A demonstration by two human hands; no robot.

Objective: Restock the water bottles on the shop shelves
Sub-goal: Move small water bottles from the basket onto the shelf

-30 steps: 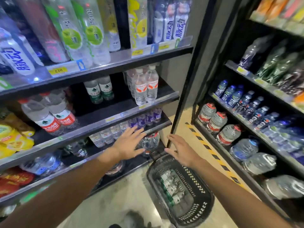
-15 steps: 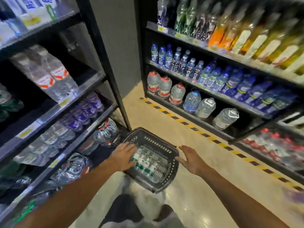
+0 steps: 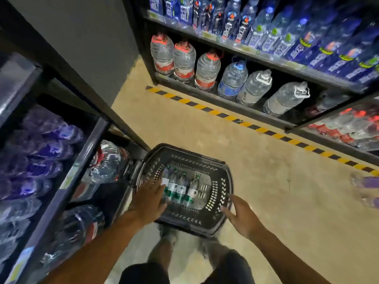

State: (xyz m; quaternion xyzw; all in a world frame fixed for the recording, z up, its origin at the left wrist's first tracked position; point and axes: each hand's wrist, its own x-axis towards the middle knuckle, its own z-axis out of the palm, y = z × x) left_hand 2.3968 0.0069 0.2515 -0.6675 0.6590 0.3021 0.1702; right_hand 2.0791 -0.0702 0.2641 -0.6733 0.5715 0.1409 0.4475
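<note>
Shop aisle, tan floor [image 3: 215, 140], shelves [image 3: 256, 58] at 9 and 1 o'clock | black basket [image 3: 221, 193] on floor at 6 o'clock, green-labelled water bottles [image 3: 180, 187] lying inside | left hand [image 3: 149, 199] fingers spread over bottles, contact probably light, blurred | right hand [image 3: 240, 214] released, beside basket rim.

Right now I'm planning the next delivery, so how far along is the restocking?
Done: nothing shows as newly shelved. In hand: the left hand reaches into the black basket, over the green-labelled water bottles; the right hand hovers open by its rim. Left: all four or so bottles remain in the basket.
</note>
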